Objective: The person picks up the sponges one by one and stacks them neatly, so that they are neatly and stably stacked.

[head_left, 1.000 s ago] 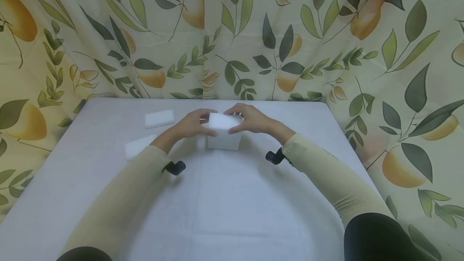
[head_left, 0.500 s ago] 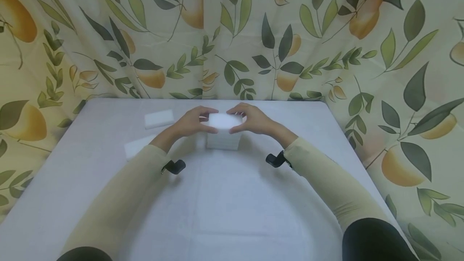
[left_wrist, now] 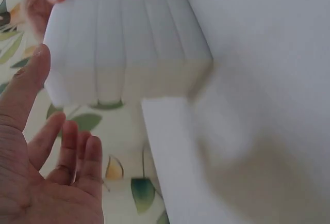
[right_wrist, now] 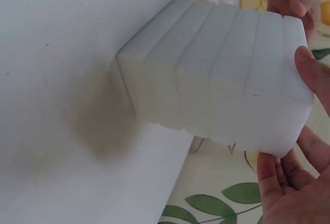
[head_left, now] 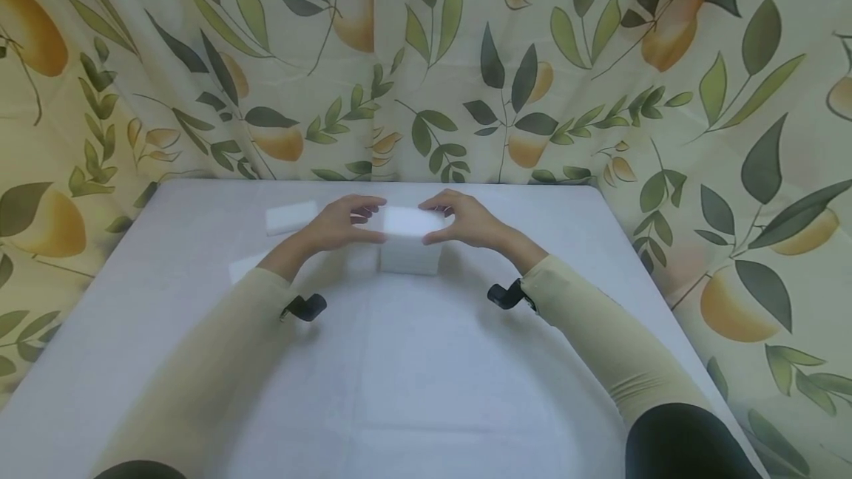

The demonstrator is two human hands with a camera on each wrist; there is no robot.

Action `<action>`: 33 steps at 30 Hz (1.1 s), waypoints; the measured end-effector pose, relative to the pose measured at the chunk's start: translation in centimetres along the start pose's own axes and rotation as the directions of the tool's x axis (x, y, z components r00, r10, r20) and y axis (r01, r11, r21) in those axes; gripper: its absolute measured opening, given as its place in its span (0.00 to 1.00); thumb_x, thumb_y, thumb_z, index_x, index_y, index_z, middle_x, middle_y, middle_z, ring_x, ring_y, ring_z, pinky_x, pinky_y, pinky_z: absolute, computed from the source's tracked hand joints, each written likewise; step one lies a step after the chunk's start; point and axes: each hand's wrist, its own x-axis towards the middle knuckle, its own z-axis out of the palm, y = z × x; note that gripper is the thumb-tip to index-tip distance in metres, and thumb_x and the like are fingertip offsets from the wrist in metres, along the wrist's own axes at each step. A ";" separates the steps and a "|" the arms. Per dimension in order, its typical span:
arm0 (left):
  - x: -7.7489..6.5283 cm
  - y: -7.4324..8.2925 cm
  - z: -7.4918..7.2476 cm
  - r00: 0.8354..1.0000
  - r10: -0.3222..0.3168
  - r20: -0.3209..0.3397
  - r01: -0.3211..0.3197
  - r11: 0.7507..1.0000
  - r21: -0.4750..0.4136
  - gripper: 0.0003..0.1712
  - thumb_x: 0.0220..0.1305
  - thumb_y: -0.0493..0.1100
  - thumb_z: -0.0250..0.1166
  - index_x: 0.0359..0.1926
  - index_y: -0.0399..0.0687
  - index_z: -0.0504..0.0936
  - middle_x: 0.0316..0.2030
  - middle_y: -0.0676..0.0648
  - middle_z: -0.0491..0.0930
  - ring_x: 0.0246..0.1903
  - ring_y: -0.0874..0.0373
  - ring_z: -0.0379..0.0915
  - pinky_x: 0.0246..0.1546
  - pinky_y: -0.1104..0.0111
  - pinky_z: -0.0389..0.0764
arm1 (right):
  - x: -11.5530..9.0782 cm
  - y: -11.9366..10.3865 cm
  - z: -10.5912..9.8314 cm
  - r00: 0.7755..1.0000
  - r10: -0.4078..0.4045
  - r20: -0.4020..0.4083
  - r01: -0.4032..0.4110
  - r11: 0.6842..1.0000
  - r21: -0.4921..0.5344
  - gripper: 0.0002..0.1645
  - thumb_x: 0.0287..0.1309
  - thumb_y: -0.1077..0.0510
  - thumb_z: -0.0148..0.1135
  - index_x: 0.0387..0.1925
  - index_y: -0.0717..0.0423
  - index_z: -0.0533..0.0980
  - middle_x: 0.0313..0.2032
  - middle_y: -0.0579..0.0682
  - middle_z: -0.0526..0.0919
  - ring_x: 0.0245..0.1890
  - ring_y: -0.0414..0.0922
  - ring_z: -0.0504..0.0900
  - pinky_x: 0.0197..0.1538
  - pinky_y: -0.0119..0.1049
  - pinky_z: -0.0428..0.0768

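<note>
A stack of several white sponges (head_left: 409,259) stands on the table, laid flat one on another with edges roughly in line. My right hand (head_left: 469,220) holds the top sponge (head_left: 414,219) at its right end, thumb on the near side and fingers on the far side. My left hand (head_left: 339,225) is at the stack's left end, its thumb and fingers spread apart. In the left wrist view the left thumb (left_wrist: 36,74) lies close to the top sponge's edge, while the other fingers (left_wrist: 67,154) are away from it.
Two more white sponges lie flat at the left: a far one (head_left: 290,218) and a nearer one (head_left: 244,267), partly hidden by the left forearm. A white cloth covers the table (head_left: 426,375). Behind it hangs a fruit-and-leaf patterned curtain (head_left: 459,94).
My left hand has let go of the top sponge and moved a little to the left. The right hand stays at the stack, and the stack stands as before.
</note>
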 end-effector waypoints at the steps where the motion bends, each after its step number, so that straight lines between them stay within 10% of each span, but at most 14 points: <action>1: -0.4 -0.4 -0.5 1.000 -0.004 -0.006 0.004 1.000 0.003 0.41 0.57 0.53 0.73 0.70 0.53 0.68 0.64 0.44 0.70 0.64 0.48 0.67 0.66 0.57 0.71 | 0.0 0.0 0.0 1.000 0.005 0.001 -0.005 1.000 0.007 0.41 0.46 0.49 0.78 0.62 0.54 0.75 0.58 0.53 0.76 0.58 0.52 0.74 0.63 0.48 0.74; 18: -11.2 -10.0 -8.2 0.969 -0.239 -0.056 0.245 0.944 0.222 0.47 0.55 0.62 0.71 0.69 0.43 0.67 0.66 0.32 0.65 0.64 0.34 0.62 0.60 0.40 0.70 | 0.3 0.6 0.4 1.000 -0.004 -0.013 0.005 1.000 0.030 0.40 0.45 0.49 0.79 0.61 0.54 0.75 0.57 0.53 0.76 0.57 0.52 0.75 0.62 0.46 0.75; 33: -11.8 -13.2 -7.0 0.965 -0.259 -0.039 0.260 0.930 0.261 0.53 0.48 0.61 0.76 0.70 0.41 0.66 0.64 0.31 0.66 0.62 0.32 0.62 0.61 0.39 0.67 | 0.1 0.5 0.6 1.000 -0.005 -0.023 0.006 0.999 0.033 0.41 0.46 0.49 0.78 0.62 0.54 0.75 0.58 0.53 0.76 0.56 0.52 0.74 0.63 0.50 0.73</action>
